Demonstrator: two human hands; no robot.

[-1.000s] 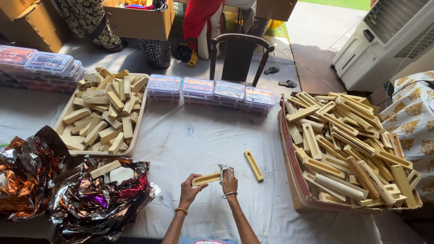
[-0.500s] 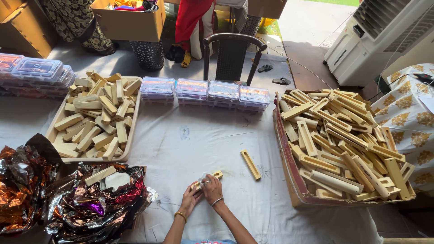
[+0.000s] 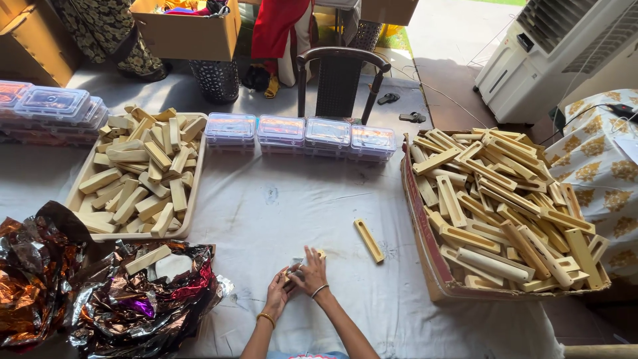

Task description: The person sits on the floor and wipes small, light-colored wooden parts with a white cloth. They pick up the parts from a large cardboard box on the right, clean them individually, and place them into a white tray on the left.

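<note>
Both hands now together over white cloth. Left hand and right hand closed around same small wooden block; earlier held apart. Loose slotted block lies right of right hand, untouched. Assembly grip seems underway.

A white cloth covers the table across the middle of the frame, with pale cream wooden blocks heaped in a beige tray at centre left and in a brown cardboard box at right, and one yellow-tan slotted wooden bar lying at centre. Crumpled metallic foil at lower left shows copper, red, purple and silver. At upper centre stand a dark brown chair and red fabric; a white cloth with a gold floral pattern sits at far right.
</note>
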